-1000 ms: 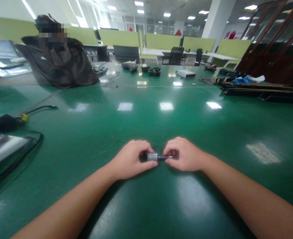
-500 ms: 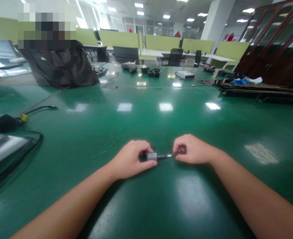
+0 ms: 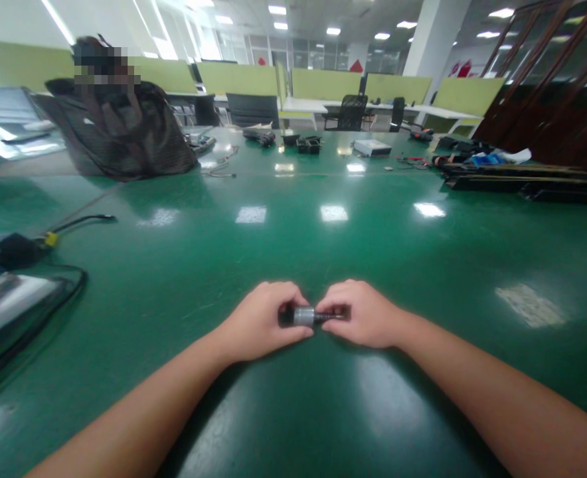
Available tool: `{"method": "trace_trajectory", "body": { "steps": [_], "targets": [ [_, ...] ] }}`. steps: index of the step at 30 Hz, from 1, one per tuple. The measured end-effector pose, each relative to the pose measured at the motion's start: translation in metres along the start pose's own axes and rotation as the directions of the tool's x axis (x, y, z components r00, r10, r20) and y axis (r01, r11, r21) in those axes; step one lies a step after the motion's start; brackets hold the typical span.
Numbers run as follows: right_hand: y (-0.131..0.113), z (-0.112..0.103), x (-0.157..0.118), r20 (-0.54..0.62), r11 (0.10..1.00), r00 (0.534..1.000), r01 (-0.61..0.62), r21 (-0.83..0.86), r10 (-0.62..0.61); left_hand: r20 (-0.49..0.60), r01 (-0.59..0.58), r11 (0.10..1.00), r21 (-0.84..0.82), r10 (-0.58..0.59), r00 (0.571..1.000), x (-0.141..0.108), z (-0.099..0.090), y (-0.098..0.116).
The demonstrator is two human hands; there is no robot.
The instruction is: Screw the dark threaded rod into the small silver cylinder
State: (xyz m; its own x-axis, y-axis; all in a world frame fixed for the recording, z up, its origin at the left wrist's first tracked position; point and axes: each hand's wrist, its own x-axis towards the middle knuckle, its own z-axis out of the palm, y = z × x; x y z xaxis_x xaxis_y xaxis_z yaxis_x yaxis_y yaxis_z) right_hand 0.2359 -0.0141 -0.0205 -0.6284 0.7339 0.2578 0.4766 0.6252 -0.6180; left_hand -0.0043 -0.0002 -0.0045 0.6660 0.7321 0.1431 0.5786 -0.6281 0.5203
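Observation:
A small tool with a grey and black cylindrical body [image 3: 303, 316] and a thin dark shaft [image 3: 327, 317] lies level, just above or on the green table [image 3: 283, 252]. My left hand [image 3: 266, 322] is closed around the body, thumb below and fingers above. On the other side, my right hand [image 3: 360, 313] pinches the shaft close to the body. The shaft's far end is partly hidden by my right fingers. Both hands are nearly touching at the middle.
On the left lie a black cable [image 3: 79, 275] and a flat white and dark object [image 3: 14, 305]. A large dark bag [image 3: 124, 133] stands at the back left. Long black strips [image 3: 532, 182] and a metal box [image 3: 372, 147] lie toward the back.
My right hand has moved left along the shaft, up close to the grey body. My left hand has hardly moved and keeps its hold.

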Motion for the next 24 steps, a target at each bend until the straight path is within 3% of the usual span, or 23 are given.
{"method": "trace_trajectory", "body": {
  "steps": [6, 15, 24],
  "targets": [
    [0.0000, -0.0001, -0.0007, -0.023, 0.995, 0.997, -0.073, 0.070, 0.075, 0.004, -0.016, 1.000, -0.020, 0.016, 1.000, 0.0010, -0.0031, 0.0039],
    [0.0010, 0.0004, -0.0013, -0.030, 0.996, 0.997, 0.075, -0.045, -0.076, -0.013, -0.005, 1.000, -0.017, 0.004, 1.000, 0.0006, -0.0026, 0.0034],
    [-0.0008, 0.0026, -0.0021, -0.042, 0.994, 0.997, 0.057, -0.092, -0.061, -0.011, 0.001, 1.000, -0.014, -0.001, 1.000, 0.0005, -0.0005, 0.0016]
  ]
}}
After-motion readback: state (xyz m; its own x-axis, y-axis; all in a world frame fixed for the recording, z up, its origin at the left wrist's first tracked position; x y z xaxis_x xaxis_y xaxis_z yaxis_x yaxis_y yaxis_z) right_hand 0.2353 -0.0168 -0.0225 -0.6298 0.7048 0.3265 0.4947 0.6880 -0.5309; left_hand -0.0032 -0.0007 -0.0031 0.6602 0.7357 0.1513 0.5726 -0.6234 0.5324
